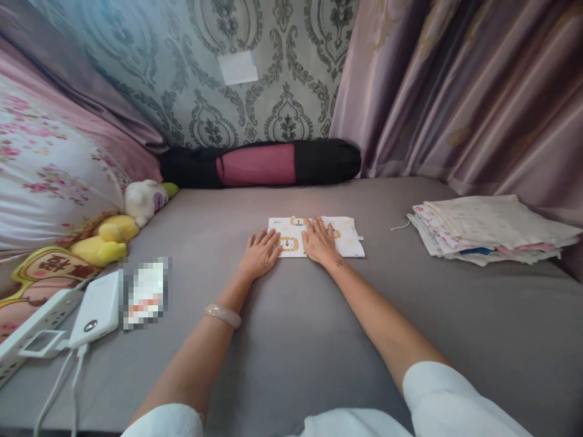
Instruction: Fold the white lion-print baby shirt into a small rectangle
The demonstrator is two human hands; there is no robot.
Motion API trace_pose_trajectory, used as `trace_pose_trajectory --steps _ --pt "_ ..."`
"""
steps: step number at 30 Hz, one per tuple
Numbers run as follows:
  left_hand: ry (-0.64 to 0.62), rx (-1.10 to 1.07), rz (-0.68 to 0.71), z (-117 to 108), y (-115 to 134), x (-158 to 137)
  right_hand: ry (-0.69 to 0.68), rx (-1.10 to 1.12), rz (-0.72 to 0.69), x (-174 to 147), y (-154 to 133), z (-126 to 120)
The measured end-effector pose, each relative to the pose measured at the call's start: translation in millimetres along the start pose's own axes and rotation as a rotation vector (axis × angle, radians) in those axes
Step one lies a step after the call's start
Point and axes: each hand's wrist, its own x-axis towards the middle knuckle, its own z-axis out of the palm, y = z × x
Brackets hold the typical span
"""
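Nearest, two bare forearms reach out from white sleeves over a grey bed (291, 340), a pale bangle (223, 315) on the left wrist. Off to the left lie a white power bank (96, 311) with its cable and a power strip (31, 331). Farther out, the left hand (260, 254) and the right hand (319, 241) lie palm down, fingers spread and released, grasping nothing. They press on a small folded cloth (348, 238) with a lion print, flat in the middle of the bed; the flat palms seem meant to smooth it and keep the fold in place. To the right sits a stack of folded cloths (492, 230). Beyond lie plush toys (122, 227) and a black and pink roll (259, 162) against the wall.
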Motion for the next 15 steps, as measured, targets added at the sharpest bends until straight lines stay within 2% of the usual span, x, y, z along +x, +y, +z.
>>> trace_pose_trajectory --steps 15 --pt "0.017 -0.007 -0.002 5.0 -4.1 0.9 -0.021 -0.013 0.044 -1.7 15.3 -0.8"
